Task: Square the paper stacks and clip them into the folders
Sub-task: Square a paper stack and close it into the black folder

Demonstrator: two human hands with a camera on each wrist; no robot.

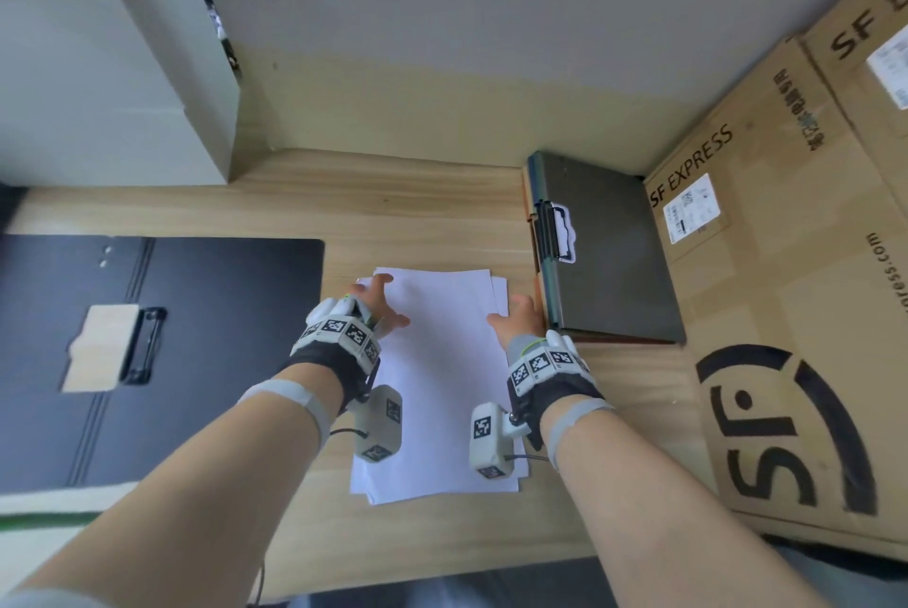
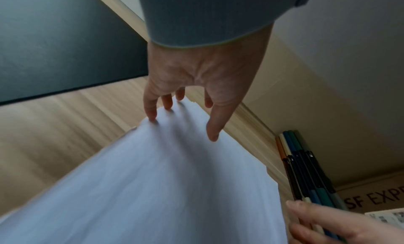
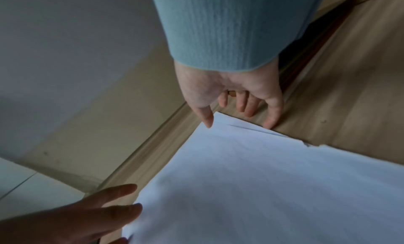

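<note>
- Loose stack of white paper sheets (image 1: 437,376): lies flat on the light wood-grain table (image 1: 422,209), between the two folder lots; edges fanned, corners out of line. Not yet squared.
- Left hand (image 1: 373,308): fingers nearly straight, tips pressing the stack's far left edge; it grasps nothing.
- Right hand (image 1: 516,317): fingers relaxed, tips at the far right edge where sheets stick out; nothing gripped.
- Open black clip folder (image 1: 196,337): lies flat at the left, well apart from the stack; only a small pale card sits at its metal clip (image 1: 142,344).
- Pile of closed folders, grey on top (image 1: 609,253): just beside the stack, right; clip fitted, contents hidden.
- Judged progress: early, squaring in hand; clipping all to do.
- Brown cardboard cartons (image 1: 786,312): printed "SF EXPRESS", large "SF" logo, partial web address; label print too small.
</note>
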